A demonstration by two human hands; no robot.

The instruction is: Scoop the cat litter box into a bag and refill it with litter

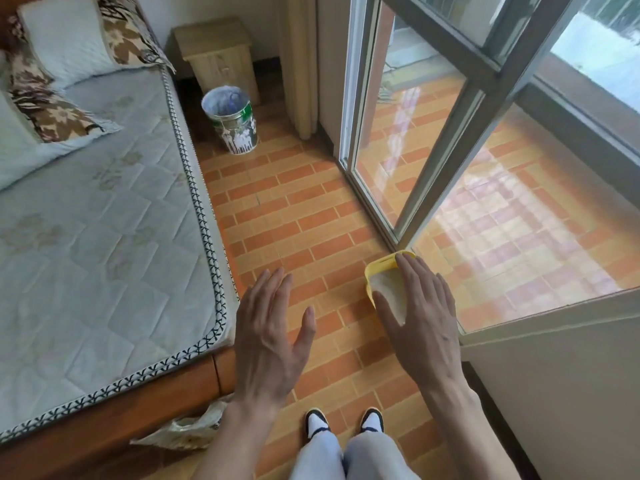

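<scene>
A yellow litter box (375, 268) holding pale litter (388, 287) stands on the brick-patterned floor by the glass door's corner. My right hand (420, 313) hovers in front of it with straight fingers and hides most of the box. My left hand (270, 332) is spread open over the floor to the left, holding nothing. A crumpled pale plastic bag (188, 429) lies on the floor at the bed's near corner, partly behind my left forearm.
A bed with a quilted mattress (97, 237) fills the left side. A metal bin (232, 119) lined with plastic stands by a small wooden nightstand (218, 53) at the back. A glass door (415, 140) and a low wall (554, 375) bound the right. My feet (344, 422) stand below.
</scene>
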